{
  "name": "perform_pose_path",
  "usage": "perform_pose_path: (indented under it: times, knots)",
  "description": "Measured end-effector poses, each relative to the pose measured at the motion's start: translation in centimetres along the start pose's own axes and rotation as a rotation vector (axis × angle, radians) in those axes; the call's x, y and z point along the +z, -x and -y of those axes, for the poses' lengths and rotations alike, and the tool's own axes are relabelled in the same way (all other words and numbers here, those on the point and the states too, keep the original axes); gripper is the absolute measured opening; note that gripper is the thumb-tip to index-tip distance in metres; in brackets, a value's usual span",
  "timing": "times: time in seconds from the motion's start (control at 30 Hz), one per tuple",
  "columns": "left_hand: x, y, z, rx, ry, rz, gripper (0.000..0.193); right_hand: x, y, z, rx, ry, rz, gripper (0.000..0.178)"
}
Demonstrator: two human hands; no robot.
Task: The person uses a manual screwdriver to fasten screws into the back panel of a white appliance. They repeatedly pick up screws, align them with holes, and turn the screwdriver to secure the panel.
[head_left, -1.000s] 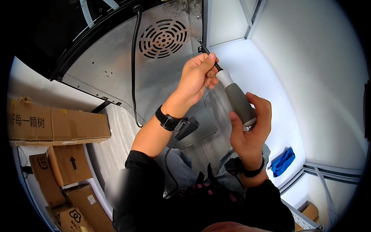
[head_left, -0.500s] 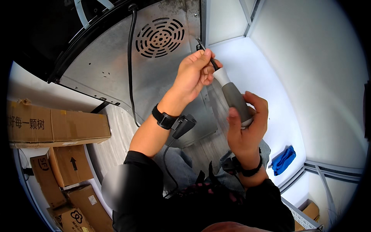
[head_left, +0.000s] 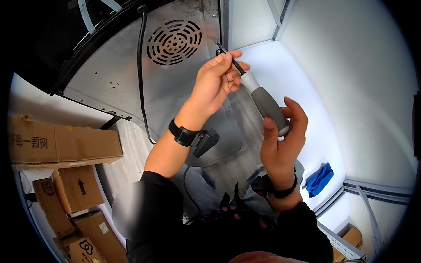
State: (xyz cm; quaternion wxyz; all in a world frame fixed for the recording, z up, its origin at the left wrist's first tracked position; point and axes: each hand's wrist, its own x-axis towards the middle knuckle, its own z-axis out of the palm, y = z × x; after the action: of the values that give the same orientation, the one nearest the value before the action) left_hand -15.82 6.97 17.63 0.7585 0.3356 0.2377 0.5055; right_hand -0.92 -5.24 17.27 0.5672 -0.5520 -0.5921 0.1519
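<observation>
1. head view, only view: screwdriver (head_left: 268, 105) is between the two hands, grey handle toward the wearer, dark shaft slanting up and left to the right edge of the metal panel (head_left: 114, 94).
2. left hand (head_left: 212, 81): thumb and fingers pinched on the shaft, just above the pale collar.
3. right hand (head_left: 286, 147): thumb and fingers curled around the butt of the handle, grip looks loose, palm not pressed flat on it.
4. tip is at a small spot near the panel edge, just beside a black fitting (head_left: 218, 52); too small to tell if it is seated in a screw.
5. vent (head_left: 174, 43) and hanging cable (head_left: 141, 70) lie left of the tip, clear of the tool.
6. step in hand, my judgement: working a fastener at the panel edge, left hand guiding, right hand turning.
7. next move seems to call for the shaft lined up straight with the fastener, some push along it, and a twist from the right hand.
8. risk: tip slipping off if the loose grip lets the handle tilt.
</observation>
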Motion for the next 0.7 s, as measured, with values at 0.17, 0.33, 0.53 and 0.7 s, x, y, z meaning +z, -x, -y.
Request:
perform_pose_path:
  times: [0.17,0.33,0.53,0.7]
  knots:
    - [-0.9,-0.3,0.5,0.057,-0.067,-0.046,0.018,-0.3,0.0,0.1,0.092,-0.006,0.160,0.056]
    - [-0.4,-0.4,0.7,0.065,-0.064,-0.119,0.018,0.1,-0.1,0.4,-0.067,-0.012,0.125,0.051]
    - [-0.1,0.0,0.7,0.085,-0.051,-0.112,0.020,-0.4,-0.5,1.1,0.167,-0.245,0.218,0.048]
    - [-1.4,0.3,0.5,0.081,-0.056,-0.001,0.015,-0.6,-0.4,0.4,0.122,-0.358,0.304,0.046]
